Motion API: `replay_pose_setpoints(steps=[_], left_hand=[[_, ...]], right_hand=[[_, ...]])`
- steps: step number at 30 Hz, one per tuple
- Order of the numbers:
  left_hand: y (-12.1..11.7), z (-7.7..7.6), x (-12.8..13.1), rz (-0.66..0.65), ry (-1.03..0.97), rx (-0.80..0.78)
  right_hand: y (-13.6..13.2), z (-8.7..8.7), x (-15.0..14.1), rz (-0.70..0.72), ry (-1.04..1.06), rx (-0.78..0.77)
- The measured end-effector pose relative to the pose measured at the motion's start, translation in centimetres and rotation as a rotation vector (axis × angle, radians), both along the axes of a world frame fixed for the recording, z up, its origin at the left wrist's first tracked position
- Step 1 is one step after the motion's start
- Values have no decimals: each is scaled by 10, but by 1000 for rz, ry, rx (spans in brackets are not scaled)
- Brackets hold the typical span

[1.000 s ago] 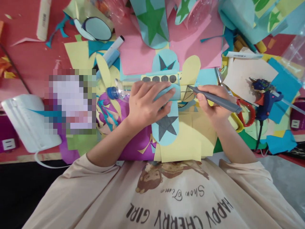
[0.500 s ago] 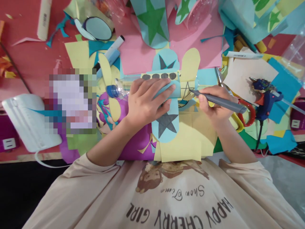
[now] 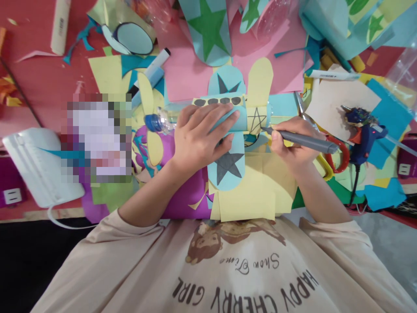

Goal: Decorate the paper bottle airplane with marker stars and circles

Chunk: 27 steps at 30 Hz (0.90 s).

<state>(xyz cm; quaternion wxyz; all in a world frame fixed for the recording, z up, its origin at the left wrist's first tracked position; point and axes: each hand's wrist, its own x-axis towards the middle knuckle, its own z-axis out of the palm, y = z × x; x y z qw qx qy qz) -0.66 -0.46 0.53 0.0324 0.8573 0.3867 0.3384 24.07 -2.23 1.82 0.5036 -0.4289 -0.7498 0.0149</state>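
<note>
A plastic bottle (image 3: 167,117) with a blue cap lies sideways, wrapped in blue and yellow paper and fitted with blue paper wings (image 3: 227,169) bearing dark stars. Over its middle, my left hand (image 3: 203,130) curls and holds it down; the thumb side partly covers a wing. Near the bottle's right end, a dark grey marker (image 3: 302,140) is gripped in my right hand (image 3: 293,143). Its tip is at the lower edge of an outlined star (image 3: 257,118) on a yellow paper band. A yellow paper fin (image 3: 260,78) sticks up beside that band.
Red-handled scissors (image 3: 339,154) and a blue glue gun (image 3: 361,139) lie to the right. A white case (image 3: 42,167) sits at left. Capped markers (image 3: 153,69) and paper scraps surround the bottle, with a green-starred blue piece (image 3: 208,30) beyond it.
The bottle has rolled slightly away from me under my left hand, bringing more of the outlined star into view. The marker tip is now lower on the star.
</note>
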Motion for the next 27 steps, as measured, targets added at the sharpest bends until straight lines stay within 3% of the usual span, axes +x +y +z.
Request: replay_pose_setpoints(steps=[5,11,15,18,23,27], left_hand=[[-1,5,-1,16,31,-137],[1,3,1,15,10,153],[0,-1,-1,-7,-4,-1],[-1,-3,-1,13,28,-66],[2,1,3,1,16,265],[2,7,6,44,53,291]], right_hand=[[2,0,-1,30,10,40],[0,0,-1,39,49,53],[-3,3,1,50,204,135],[-4,6,-1,52,146,81],[-6,8,-8,128,51,-25],[-6,7,-9,140,31,-45]])
